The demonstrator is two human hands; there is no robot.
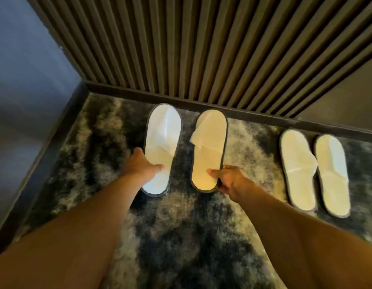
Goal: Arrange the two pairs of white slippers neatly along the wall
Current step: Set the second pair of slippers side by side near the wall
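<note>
Two pairs of white slippers with dark edging lie on a mottled shaggy rug, toes toward the slatted wall. My left hand (pixel 141 163) grips the heel part of the leftmost slipper (pixel 163 132), thumb on its insole. My right hand (pixel 229 180) pinches the heel edge of the second slipper (pixel 211 138), thumb on top and fingers at its side. A gap of rug separates these two. The other pair lies to the right, side by side and close together: one slipper (pixel 297 170) and its mate (pixel 333 174), both untouched.
A dark skirting board (pixel 201 104) runs under the brown slatted wall (pixel 201 49). A bluish wall (pixel 24 80) closes the left side and forms a corner. The shaggy grey and black rug (pixel 181 236) covers the floor in front.
</note>
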